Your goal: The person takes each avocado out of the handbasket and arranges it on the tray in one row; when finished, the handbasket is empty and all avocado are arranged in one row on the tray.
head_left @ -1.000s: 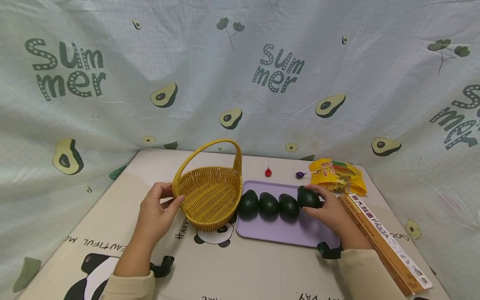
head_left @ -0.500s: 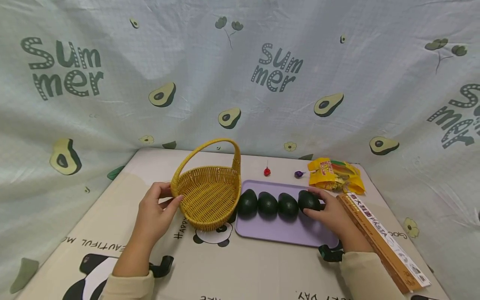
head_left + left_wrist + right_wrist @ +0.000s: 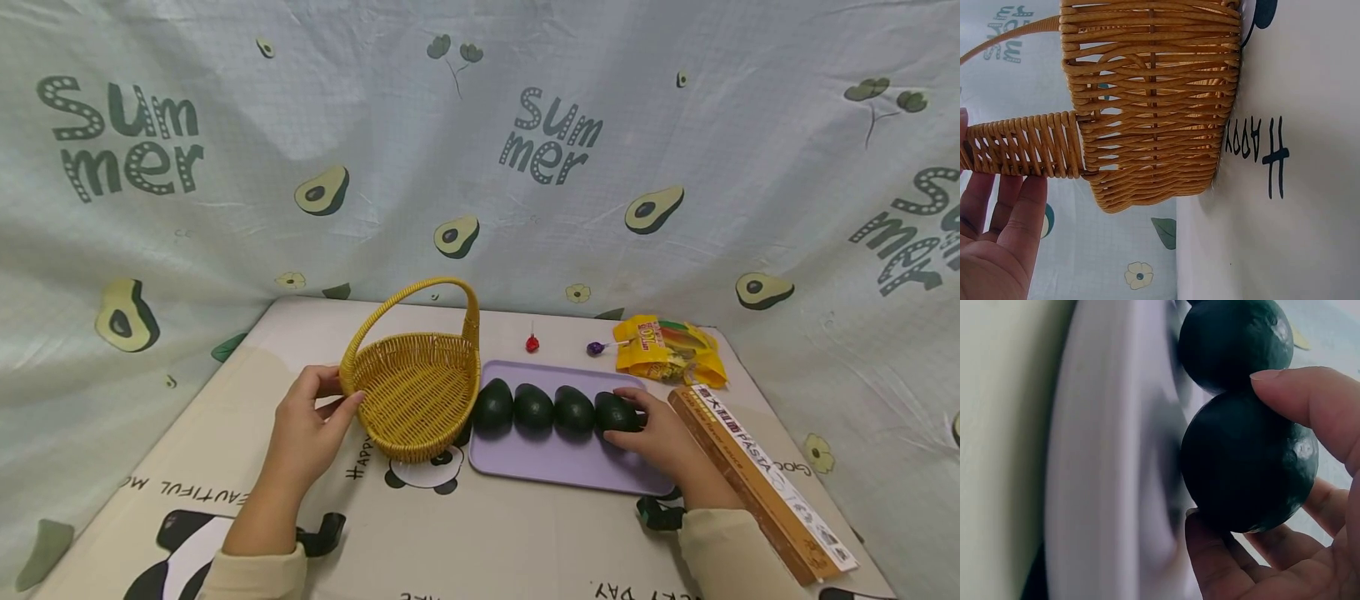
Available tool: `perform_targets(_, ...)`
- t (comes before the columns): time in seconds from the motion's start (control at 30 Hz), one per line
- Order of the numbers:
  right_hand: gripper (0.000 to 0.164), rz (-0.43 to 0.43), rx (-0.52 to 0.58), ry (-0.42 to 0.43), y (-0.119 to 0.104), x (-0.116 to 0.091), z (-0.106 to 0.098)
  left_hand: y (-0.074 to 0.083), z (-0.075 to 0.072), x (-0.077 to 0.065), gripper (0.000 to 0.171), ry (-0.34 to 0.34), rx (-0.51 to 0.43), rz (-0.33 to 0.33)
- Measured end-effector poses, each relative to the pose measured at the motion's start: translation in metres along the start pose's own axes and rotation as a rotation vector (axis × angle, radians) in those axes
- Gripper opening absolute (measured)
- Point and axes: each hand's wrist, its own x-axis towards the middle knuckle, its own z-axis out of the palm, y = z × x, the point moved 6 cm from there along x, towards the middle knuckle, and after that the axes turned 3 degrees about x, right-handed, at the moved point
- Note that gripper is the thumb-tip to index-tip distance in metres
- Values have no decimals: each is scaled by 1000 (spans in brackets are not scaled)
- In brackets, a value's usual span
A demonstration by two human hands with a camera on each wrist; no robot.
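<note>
My left hand holds the base of the handle of a yellow wicker basket, thumb on the near side and fingers behind. In the left wrist view the fingers lie against the woven handle. The basket stands upright with nothing in it. On the lilac tray several dark green avocados form a row. My right hand grips the rightmost avocado, thumb and fingers round it. In the right wrist view that avocado touches its neighbour.
Behind the tray lie a red lollipop and a purple lollipop. A yellow snack bag sits at the back right. A long pasta box lies along the right side. A printed cloth hangs behind the table.
The right hand has lowered the avocado and brought it slightly towards me, level with the row on the tray. The left hand and the basket have stayed in place.
</note>
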Motion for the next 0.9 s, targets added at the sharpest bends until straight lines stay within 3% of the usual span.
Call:
perform_targets(0.33,81,50,-17,-14,2,-1,1,1,-1,0,35,2,1,-2)
perform_targets(0.9,72,25,56,18,-2,-7,-3,3,0,1,36,3,7,-15)
